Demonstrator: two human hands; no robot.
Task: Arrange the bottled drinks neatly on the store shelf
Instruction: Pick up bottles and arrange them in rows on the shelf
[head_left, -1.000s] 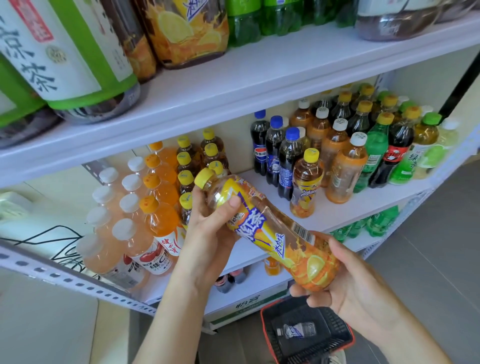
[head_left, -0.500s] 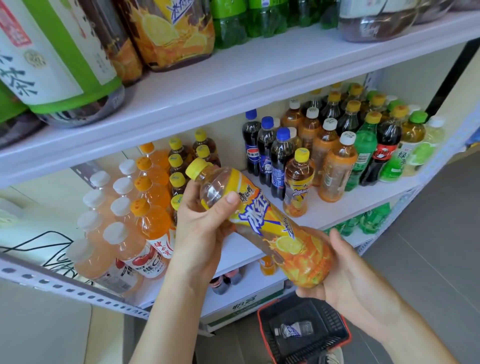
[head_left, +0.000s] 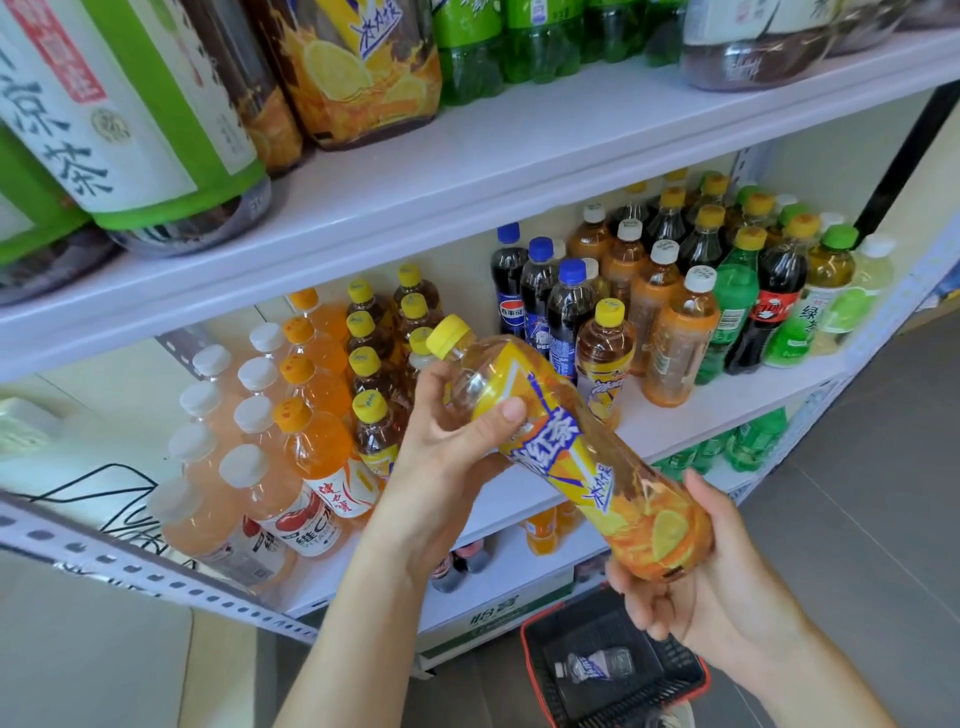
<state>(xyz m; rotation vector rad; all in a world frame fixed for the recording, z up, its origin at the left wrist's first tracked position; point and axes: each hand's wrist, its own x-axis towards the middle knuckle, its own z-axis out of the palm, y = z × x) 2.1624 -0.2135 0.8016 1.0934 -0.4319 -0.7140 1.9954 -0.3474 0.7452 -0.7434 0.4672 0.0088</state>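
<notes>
Both hands are on it now, the left hand (head_left: 447, 441) wrapped round the shoulder of the iced tea bottle (head_left: 566, 447), the right hand (head_left: 696, 577) cupping its base, tilted before the middle shelf (head_left: 701, 410): full, likely heavy, slick plastic.

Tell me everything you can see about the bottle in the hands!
The bottle is clear plastic with a yellow cap and a yellow label with blue writing and lemon slices. It lies tilted, cap up toward the middle shelf, base lower. The left hand grips its shoulder; the right hand cups its base. It is in the air, touching no other bottle.
</notes>
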